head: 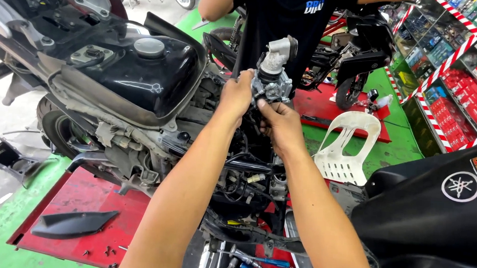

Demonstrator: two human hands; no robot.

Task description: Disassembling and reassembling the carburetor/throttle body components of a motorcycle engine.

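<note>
Grey metal carburetor (273, 75), one, gripped by two hands, left (235, 94), right (280, 122)

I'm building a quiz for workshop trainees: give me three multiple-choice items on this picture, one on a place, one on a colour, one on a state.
1. Where does the loose black plastic fairing panel lie?
A. on the red lift platform
B. on the shop shelves
C. in a hand

2. What colour is the perforated plastic footboard panel?
A. red
B. white
C. blue

3. How is the grey metal carburettor held?
A. by no hand
B. by the left hand alone
C. by both hands, the right hand too

Answers: 1 A, the panel rests flat on the platform's left part. 2 B, it shows white against the green floor. 3 C, both hands' fingers grip its body.
</note>
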